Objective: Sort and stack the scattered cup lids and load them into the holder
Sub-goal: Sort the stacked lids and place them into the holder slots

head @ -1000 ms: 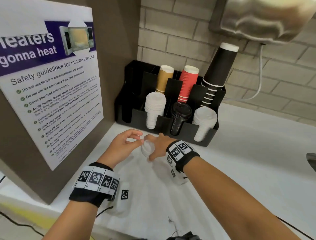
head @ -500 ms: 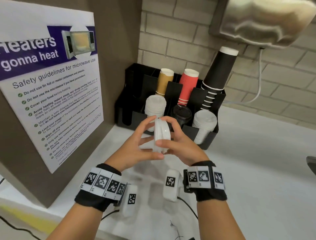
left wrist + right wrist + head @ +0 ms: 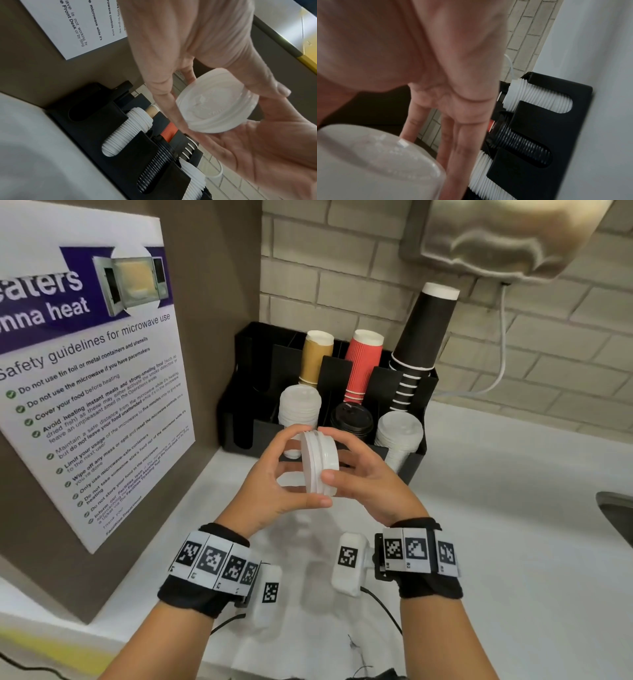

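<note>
A short stack of white cup lids (image 3: 317, 462) stands on edge in the air just in front of the black holder (image 3: 416, 460). My left hand (image 3: 299, 470) grips its left face and rim with thumb below and fingers above. My right hand (image 3: 332, 455) pinches the right side of the same stack. The left wrist view shows the lids' (image 3: 216, 102) embossed top between both hands; in the right wrist view the stack (image 3: 373, 162) is blurred. The holder's front slots carry white lids (image 3: 299, 412), black lids (image 3: 351, 421) and more white lids (image 3: 399, 436).
Tan (image 3: 317, 354), red (image 3: 363, 361) and black paper cups (image 3: 424, 337) stand in the holder's rear slots. A brown panel with a microwave poster (image 3: 96, 392) walls off the left. A metal dispenser (image 3: 507, 234) hangs overhead at the right, and a sink edge (image 3: 616, 508) lies at the far right.
Both hands have lifted the white lids off the counter, turned the stack on edge and brought it up in front of the holder. In the last half second they barely moved.
</note>
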Tool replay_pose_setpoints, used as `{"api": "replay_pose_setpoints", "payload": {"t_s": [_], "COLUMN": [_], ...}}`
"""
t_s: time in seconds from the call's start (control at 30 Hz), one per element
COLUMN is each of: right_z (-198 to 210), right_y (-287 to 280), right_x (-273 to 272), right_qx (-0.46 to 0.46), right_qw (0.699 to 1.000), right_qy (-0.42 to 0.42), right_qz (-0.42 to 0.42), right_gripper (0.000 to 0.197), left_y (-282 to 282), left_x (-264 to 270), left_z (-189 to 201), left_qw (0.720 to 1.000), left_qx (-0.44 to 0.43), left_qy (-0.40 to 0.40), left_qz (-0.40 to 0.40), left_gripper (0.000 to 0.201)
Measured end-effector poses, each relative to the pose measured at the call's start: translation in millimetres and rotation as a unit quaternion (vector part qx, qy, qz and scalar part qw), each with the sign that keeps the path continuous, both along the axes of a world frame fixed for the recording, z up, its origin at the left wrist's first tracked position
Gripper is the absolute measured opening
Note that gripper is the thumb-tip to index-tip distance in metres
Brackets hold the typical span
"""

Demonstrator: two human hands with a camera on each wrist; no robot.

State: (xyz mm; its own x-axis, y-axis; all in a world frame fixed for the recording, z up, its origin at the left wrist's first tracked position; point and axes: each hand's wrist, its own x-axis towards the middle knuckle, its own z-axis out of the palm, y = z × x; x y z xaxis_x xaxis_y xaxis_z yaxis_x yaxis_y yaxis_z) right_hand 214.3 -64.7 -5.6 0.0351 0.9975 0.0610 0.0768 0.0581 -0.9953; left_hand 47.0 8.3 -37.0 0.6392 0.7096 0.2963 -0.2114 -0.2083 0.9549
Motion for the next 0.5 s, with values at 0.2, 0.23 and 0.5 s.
{"api": "replay_pose_setpoints", "payload": {"t_s": [0.2,0.23,0.5], "right_z": [1.2,1.6,-0.4], "right_y": [-1.0,-1.3,-1.8], "right_x": [-0.7,-0.4,0.6], "right_qx": [0.01,0.011,0.012], "right_qw": [1.0,1.0,1.0], "right_qy": [0.007,0.009,0.016], "right_qz": [-0.002,-0.001,-0.006], "right_gripper": [0.062,0.062,0.059], "left_y": [0.5,0.8,-1.8], "left_x": [-0.1,-0.2,3.2], "left_z": [-0.6,-0.7,-1.9], "left_qw": [1.0,1.0,1.0], "left_qx": [-0.007,-0.009,-0.01], "left_qy": [0.005,0.005,0.001], "left_qz": [-0.017,-0.021,-0.005], "left_gripper": [0.102,0.103,0.104]}}
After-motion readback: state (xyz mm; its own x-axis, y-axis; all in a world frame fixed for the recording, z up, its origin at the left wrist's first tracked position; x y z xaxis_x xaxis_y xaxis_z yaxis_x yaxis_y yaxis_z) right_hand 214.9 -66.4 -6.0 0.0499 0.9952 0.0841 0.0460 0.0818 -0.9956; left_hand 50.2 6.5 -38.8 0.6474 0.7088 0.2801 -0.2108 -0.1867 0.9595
